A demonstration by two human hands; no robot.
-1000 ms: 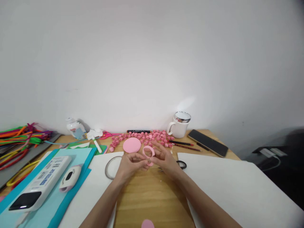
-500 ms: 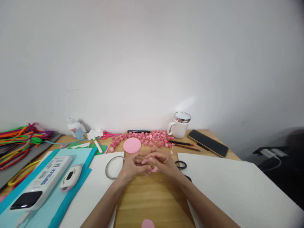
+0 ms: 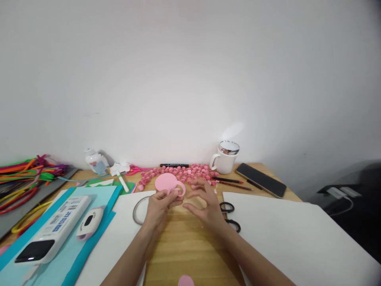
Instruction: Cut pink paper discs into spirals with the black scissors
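Note:
My left hand [image 3: 160, 205] pinches a curled pink paper strip [image 3: 183, 190] between thumb and fingertips; the strip loops round like a ring. Just to its right, my right hand [image 3: 206, 203] is open, its fingers curved and apart, with nothing visible in it. Behind the left hand lies a large pink paper disc [image 3: 163, 181], partly overlapped by the strip. Beyond both hands spread many small rolled pink paper pieces [image 3: 190, 173]. A smaller pink paper circle [image 3: 186, 281] lies on the wooden table [image 3: 190, 246] at the bottom edge.
Black-handled scissors [image 3: 227, 207] lie beside my right wrist, a metal ring [image 3: 135, 210] left of my left hand. A white mug [image 3: 225, 162] and a phone [image 3: 261, 180] stand back right. White paper [image 3: 291, 234] flanks the right side; a white device [image 3: 56, 226] rests on blue sheets.
My hands have moved apart. The pink strip, held between both hands before, is now in the left hand only, and the right hand has opened.

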